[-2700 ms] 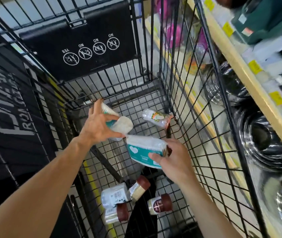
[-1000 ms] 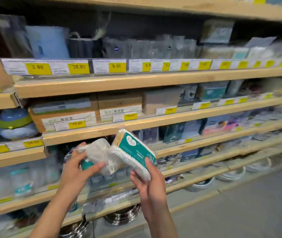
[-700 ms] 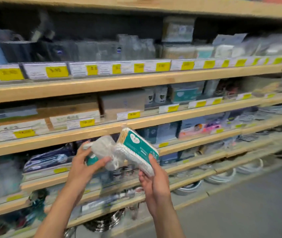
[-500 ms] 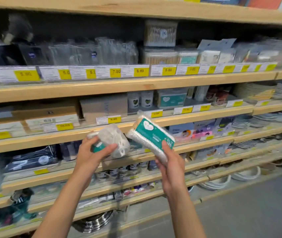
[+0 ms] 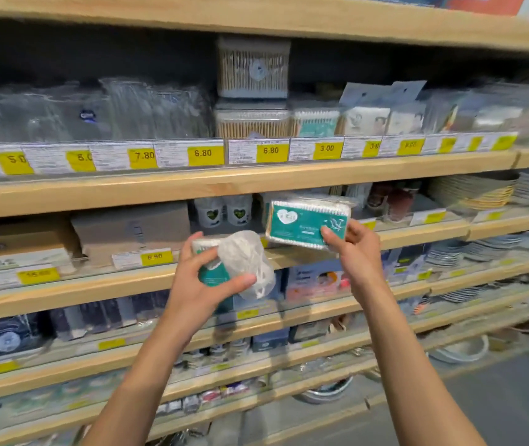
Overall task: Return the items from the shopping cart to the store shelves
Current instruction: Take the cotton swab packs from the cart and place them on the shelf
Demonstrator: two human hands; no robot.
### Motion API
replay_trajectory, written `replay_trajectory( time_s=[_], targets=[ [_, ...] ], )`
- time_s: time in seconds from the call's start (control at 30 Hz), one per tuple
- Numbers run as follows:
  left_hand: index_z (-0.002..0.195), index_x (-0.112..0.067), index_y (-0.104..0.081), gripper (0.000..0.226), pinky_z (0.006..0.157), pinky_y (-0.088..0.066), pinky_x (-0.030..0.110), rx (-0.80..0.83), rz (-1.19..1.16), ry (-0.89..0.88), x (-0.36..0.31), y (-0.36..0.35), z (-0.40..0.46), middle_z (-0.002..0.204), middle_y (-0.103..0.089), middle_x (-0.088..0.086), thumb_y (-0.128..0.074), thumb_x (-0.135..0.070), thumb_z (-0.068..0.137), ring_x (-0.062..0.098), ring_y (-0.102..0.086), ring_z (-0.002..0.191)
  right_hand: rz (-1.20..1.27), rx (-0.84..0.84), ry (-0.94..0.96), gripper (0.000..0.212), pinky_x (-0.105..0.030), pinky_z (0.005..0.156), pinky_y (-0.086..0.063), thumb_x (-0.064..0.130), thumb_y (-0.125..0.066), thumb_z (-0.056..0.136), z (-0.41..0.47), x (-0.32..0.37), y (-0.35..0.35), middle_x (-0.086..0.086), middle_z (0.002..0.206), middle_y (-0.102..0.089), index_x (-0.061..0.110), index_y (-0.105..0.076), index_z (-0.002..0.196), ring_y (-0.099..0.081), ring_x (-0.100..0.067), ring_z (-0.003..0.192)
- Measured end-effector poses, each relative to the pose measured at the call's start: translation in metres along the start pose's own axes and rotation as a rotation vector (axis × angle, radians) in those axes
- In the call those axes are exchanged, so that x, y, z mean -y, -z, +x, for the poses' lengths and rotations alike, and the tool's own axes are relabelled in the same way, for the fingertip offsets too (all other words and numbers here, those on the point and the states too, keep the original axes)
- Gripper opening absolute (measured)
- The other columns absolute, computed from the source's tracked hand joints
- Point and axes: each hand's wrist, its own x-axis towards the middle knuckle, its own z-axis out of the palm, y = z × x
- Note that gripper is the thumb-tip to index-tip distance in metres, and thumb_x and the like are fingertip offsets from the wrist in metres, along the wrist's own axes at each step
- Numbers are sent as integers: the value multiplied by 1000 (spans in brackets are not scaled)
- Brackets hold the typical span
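My right hand (image 5: 354, 249) grips a flat teal-labelled pack of cotton swabs (image 5: 305, 222) by its lower right corner, label facing me, held up in front of the second wooden shelf (image 5: 424, 231). My left hand (image 5: 203, 286) holds a clear bag of white cotton with a teal label (image 5: 240, 262), lower and to the left of the swab pack. Both packs are in the air, apart from each other and from the shelf. The shopping cart is out of view.
Wooden shelves with yellow price tags fill the view. Stacked clear swab boxes (image 5: 253, 91) stand on the upper shelf. Two small white cups (image 5: 224, 212) and a cardboard box (image 5: 131, 230) sit on the second shelf left of the swab pack. Stacked plates (image 5: 482, 193) lie at right.
Both hands lifted the packs out of the cart and turned to the shelves. In the last half second the right hand raised the swab pack up and rightward toward the second shelf, turning it level.
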Motion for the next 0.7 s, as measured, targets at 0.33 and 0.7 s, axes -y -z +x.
replay_trajectory(
  time_s=[0.33, 0.7],
  targets=[
    [101, -44, -74, 64, 119, -33, 33, -17, 77, 68, -7, -58, -8, 157, -24, -15, -87, -69, 44, -1, -32, 143, -426, 109, 242, 30, -30, 63, -47, 33, -78, 84, 90, -17, 8, 1, 78, -65, 7, -64, 89, -59, -12, 69],
    [93, -47, -77, 50, 114, -42, 42, -259, 6, 230, -29, -116, -19, 149, -36, -8, -88, -62, 46, 11, -41, 137, -540, -94, 288, 44, -34, 85, -39, 25, -80, 81, 92, -27, 17, -18, 109, -57, 2, -51, 106, -55, -34, 105]
  ],
)
